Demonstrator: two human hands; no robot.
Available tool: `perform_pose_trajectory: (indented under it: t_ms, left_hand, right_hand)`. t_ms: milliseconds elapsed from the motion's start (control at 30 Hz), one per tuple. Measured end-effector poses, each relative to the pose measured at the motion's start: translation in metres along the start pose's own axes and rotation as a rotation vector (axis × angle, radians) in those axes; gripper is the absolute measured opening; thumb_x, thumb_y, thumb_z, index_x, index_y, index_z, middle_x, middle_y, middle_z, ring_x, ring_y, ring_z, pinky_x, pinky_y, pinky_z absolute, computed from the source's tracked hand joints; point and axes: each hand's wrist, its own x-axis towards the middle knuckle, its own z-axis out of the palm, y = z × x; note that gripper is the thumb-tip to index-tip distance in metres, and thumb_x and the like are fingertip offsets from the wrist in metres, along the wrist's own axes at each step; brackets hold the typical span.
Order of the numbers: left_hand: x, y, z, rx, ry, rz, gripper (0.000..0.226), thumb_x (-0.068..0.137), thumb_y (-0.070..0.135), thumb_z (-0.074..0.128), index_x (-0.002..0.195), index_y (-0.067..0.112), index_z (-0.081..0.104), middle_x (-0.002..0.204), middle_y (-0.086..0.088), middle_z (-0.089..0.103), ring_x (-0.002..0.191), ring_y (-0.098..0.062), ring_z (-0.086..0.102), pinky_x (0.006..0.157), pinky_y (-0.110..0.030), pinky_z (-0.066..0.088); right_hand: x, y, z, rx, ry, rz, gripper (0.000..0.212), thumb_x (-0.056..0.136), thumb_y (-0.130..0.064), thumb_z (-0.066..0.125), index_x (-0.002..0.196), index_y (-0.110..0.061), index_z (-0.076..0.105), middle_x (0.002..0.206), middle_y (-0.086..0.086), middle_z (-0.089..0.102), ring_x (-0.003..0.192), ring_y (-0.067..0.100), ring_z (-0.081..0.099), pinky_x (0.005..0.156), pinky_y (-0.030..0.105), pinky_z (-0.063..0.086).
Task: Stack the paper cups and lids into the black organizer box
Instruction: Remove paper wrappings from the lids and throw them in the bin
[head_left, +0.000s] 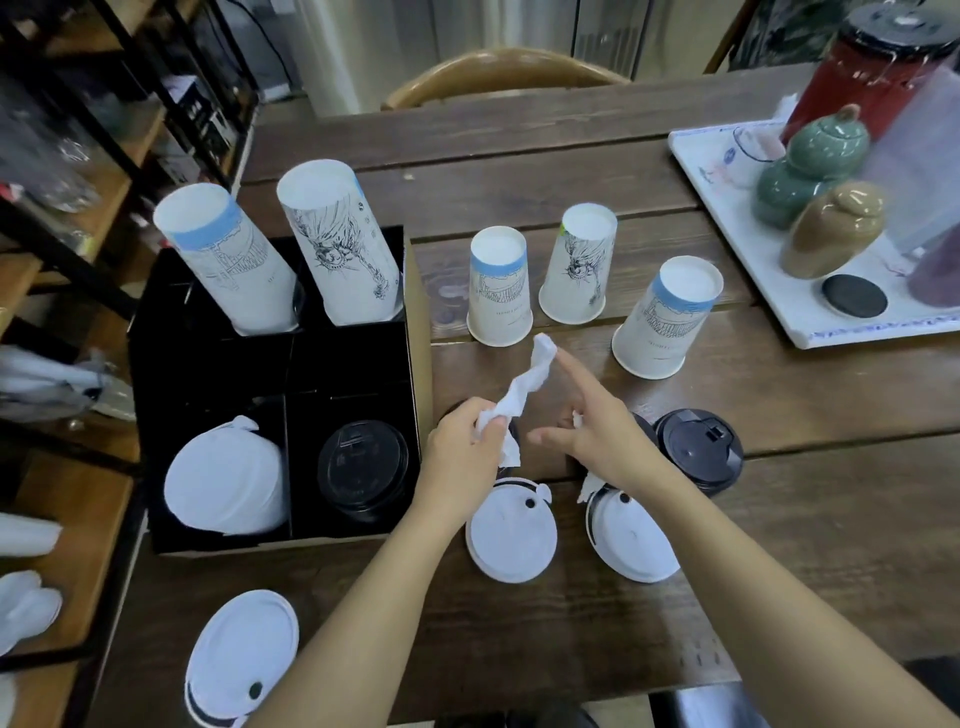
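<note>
The left hand (464, 451) is clenched on a crumpled tissue (522, 387); the right hand (597, 428) is released, forefinger out. Three upturned paper cups (500, 295) stand mid-bench beside the black organizer box (218, 364), loose lids (511, 535) lying nearer. The cups look light and crushable, best held gently around the wall; the lids by their rims.

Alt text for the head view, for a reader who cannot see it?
Left hand grips a crumpled white tissue over a wooden table; right hand points beside it. Black organizer box at left holds cups and lids; three upturned cups, loose lids remain out.
</note>
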Motion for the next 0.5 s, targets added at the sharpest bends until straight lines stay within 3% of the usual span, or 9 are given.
perform_pose_trajectory:
  t_ms: [100,200,300,433,500]
  left_hand:
    - [-0.01,0.0,-0.001,-0.009,-0.111,0.038,0.028,0.09,0.036,0.045,0.093,0.014,0.063,0.088,-0.018,0.062,0.076,-0.026,0.057,0.066,-0.035,0.041]
    - [-0.022,0.002,-0.005,-0.079,-0.093,0.035,0.021,0.09,0.036,0.051,0.087,0.019,0.065,0.077,-0.009,0.059,0.07,-0.019,0.054,0.061,-0.03,0.042]
    - [-0.034,-0.002,-0.01,-0.056,0.022,-0.002,0.028,0.09,0.037,0.054,0.089,0.009,0.062,0.071,-0.004,0.055,0.061,-0.016,0.052,0.051,-0.025,0.042]
    - [-0.059,-0.014,-0.023,-0.197,0.179,-0.042,0.025,0.089,0.028,0.059,0.074,0.008,0.055,0.06,-0.004,0.05,0.051,-0.015,0.047,0.051,-0.031,0.042]
    - [-0.075,-0.023,-0.036,-0.293,0.246,-0.053,0.029,0.089,0.022,0.06,0.068,0.006,0.049,0.055,-0.003,0.047,0.047,-0.012,0.043,0.048,-0.03,0.039]
  right_hand:
    - [-0.001,-0.003,0.004,-0.044,-0.041,-0.14,0.06,0.079,-0.017,0.069,0.125,-0.049,0.047,0.065,-0.012,0.051,0.064,0.013,0.039,0.064,0.022,0.037]
    - [-0.003,0.003,0.007,0.012,-0.065,-0.159,0.016,0.08,-0.018,0.067,0.088,-0.031,0.073,0.076,-0.002,0.071,0.072,0.03,0.055,0.07,0.042,0.048]
    - [-0.004,0.009,0.011,-0.021,-0.045,-0.157,0.007,0.083,-0.021,0.064,0.079,-0.017,0.069,0.073,0.012,0.064,0.065,0.027,0.049,0.062,0.041,0.042]
    - [-0.007,0.006,0.018,0.16,0.031,-0.133,0.022,0.081,-0.02,0.06,0.063,-0.013,0.048,0.051,-0.013,0.038,0.051,0.008,0.033,0.054,0.027,0.027]
    - [-0.011,-0.002,0.026,0.249,0.051,-0.121,0.025,0.077,-0.017,0.058,0.059,-0.018,0.04,0.047,-0.013,0.033,0.046,0.003,0.027,0.05,0.024,0.024]
